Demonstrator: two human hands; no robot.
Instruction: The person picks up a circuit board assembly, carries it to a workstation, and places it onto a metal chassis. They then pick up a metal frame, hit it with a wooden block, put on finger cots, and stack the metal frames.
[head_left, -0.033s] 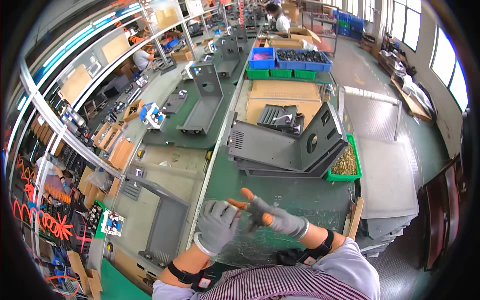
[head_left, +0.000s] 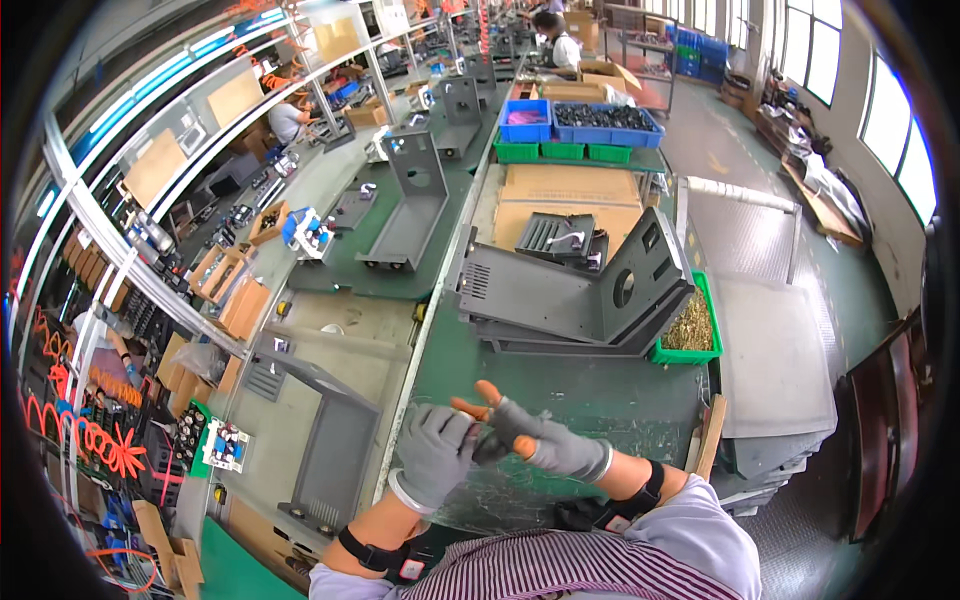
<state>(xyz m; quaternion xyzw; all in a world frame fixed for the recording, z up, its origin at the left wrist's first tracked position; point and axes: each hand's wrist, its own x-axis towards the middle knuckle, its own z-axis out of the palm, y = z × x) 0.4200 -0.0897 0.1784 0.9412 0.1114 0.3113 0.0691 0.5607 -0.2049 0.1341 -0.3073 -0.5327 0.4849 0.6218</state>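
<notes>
Both my hands wear grey gloves with orange fingertips and meet above the green bench mat (head_left: 600,400) just in front of me. My left hand (head_left: 432,458) is curled around a small dark part (head_left: 488,445). My right hand (head_left: 548,447) pinches the same part from the other side, with two fingers stretched out toward the left. What the part is cannot be made out. A stack of grey sheet-metal housings (head_left: 540,300) lies on the bench just beyond my hands.
A green bin of small brass-coloured pieces (head_left: 692,335) sits right of the housings. Behind them lie a black vented panel (head_left: 560,238), cardboard sheets (head_left: 565,190) and blue bins (head_left: 600,122). A conveyor on the left carries grey L-shaped housings (head_left: 410,205). Other people work farther along the line (head_left: 556,42).
</notes>
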